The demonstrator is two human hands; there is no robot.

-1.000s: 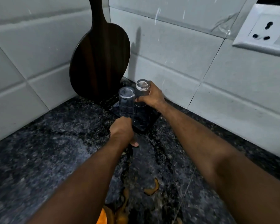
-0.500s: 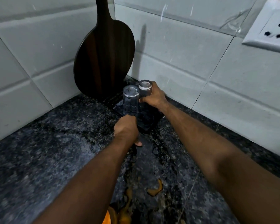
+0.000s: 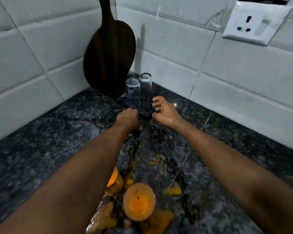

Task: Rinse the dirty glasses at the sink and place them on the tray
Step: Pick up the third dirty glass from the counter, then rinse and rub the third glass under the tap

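Observation:
Two clear glasses stand upside down side by side, the left glass point(image 3: 132, 92) and the right glass point(image 3: 145, 92), on a small dark tray point(image 3: 145, 115) in the counter's corner. My left hand point(image 3: 127, 118) sits at the tray's near edge just below the left glass. Its fingers are curled over the edge and its thumb is tucked underneath. My right hand point(image 3: 164, 110) is wet and hovers just right of the right glass. Its fingers are spread and hold nothing, with the fingertips close to the glass and tray.
A dark round wooden board point(image 3: 108, 56) leans in the tiled corner behind the glasses. A white wall socket point(image 3: 255, 22) is at the upper right. Orange peels and a cut fruit half point(image 3: 139, 201) lie on the wet black granite counter point(image 3: 49, 132) near me.
My right hand let go of the right glass's top and dropped to beside the tray, fingers spread. My left hand stayed put. The view pulled back, showing the peels.

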